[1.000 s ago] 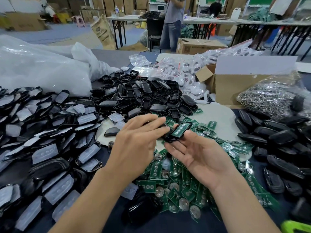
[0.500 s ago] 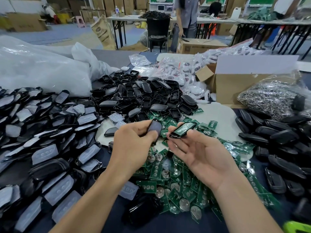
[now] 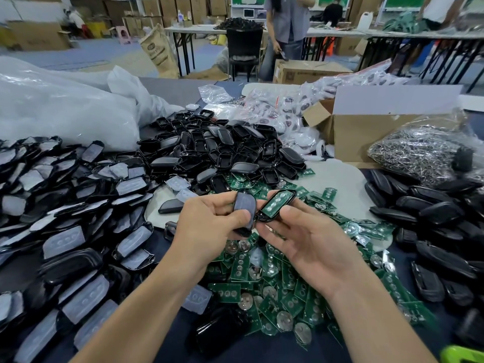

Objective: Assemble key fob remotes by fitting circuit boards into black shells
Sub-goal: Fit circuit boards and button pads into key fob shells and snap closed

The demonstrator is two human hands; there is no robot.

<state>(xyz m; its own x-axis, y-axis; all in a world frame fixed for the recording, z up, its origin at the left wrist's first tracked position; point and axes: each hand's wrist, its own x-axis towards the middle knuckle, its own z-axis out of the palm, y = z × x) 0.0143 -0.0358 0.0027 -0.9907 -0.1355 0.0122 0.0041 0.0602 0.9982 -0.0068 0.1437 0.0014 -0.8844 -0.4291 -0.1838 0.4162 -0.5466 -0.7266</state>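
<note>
Our left hand [image 3: 209,226] grips a black cover shell [image 3: 245,206] between thumb and curled fingers. Just right of it, our right hand [image 3: 311,247] pinches the other shell [image 3: 262,218], with a green circuit board [image 3: 276,204] already seated. Next, we think, both halves must be aligned and pressed together.

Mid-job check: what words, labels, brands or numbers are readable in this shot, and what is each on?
No text here reads as words.
Brown paper sack: oval printed logo, too blurred to read.
Closed cardboard box: dark printed label, too small to read.
Circuit board in the shell pinched by the right hand: no legible print.
Black cover gripped by the left hand: no marking visible.
</note>
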